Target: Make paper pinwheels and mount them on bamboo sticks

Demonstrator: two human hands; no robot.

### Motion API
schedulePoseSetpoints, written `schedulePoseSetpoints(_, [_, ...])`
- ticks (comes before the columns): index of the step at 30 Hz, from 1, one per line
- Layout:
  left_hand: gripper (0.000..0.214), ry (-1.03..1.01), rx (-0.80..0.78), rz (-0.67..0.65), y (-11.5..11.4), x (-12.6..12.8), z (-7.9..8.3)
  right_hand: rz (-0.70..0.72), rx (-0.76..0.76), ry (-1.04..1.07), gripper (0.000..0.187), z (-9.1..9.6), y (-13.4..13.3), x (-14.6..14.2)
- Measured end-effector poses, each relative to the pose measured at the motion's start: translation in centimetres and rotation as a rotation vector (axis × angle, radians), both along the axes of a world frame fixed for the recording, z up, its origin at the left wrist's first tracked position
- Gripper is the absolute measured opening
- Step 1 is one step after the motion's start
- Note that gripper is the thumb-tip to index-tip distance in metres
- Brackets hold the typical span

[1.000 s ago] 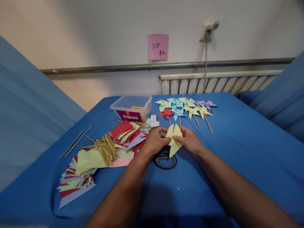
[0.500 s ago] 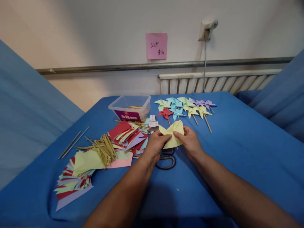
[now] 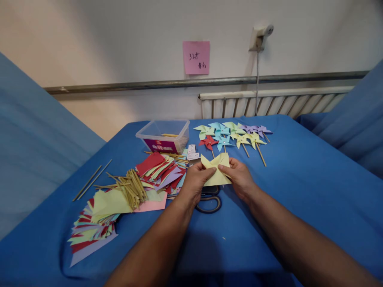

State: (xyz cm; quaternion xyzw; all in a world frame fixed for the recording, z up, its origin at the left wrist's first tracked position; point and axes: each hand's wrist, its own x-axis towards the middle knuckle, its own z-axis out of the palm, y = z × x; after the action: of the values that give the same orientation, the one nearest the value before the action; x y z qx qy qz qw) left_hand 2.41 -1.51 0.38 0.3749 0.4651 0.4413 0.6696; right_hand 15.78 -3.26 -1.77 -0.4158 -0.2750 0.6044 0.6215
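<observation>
Both hands hold one pale yellow paper square [image 3: 216, 170] above the blue-covered table [image 3: 299, 187]. My left hand [image 3: 196, 181] pinches its left side and my right hand [image 3: 239, 177] pinches its right side, thumbs meeting near the middle where flaps fold inward. Black-handled scissors [image 3: 209, 201] lie on the cloth just under the hands. Finished paper pinwheels on sticks [image 3: 233, 137] lie in a row behind the paper.
To the left lie piles of coloured cut paper [image 3: 158, 171], a bundle of thin wooden sticks [image 3: 133, 185] and more paper [image 3: 92, 223]. A clear plastic box [image 3: 164, 136] stands at the back. Two loose sticks [image 3: 91, 179] rest far left. A radiator [image 3: 275, 101] lines the wall.
The yellow paper turned from hanging point-down to lying wider and flatter between my hands, and both hands shifted slightly away from me.
</observation>
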Motion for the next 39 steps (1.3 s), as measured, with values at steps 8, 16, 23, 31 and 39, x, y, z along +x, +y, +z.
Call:
schedulePoseSetpoints(8, [0.037,0.007,-0.003,-0.022,0.1,-0.1,0.2,0.033,0.058,-0.048,0.045,-0.3,0.1,0.2])
schedulePoseSetpoints(16, [0.032,-0.123,-0.138,-0.082,0.8,-1.7,1.5,0.04,0.336,-0.29,0.083,0.1,0.3,1.3])
schedulePoseSetpoints(23, [0.027,-0.141,-0.127,-0.075,1.2,-1.9,1.3,0.182,0.542,-0.51,0.024,-0.2,-0.2,2.0])
schedulePoseSetpoints(31, [0.031,-0.106,-0.072,-0.074,0.6,-1.4,1.8,0.213,0.461,-0.462,0.016,-0.5,0.2,2.3])
schedulePoseSetpoints(39, [0.035,-0.034,-0.009,-0.041,0.5,-0.7,0.9,0.068,0.349,-0.518,0.024,-0.7,0.3,1.2])
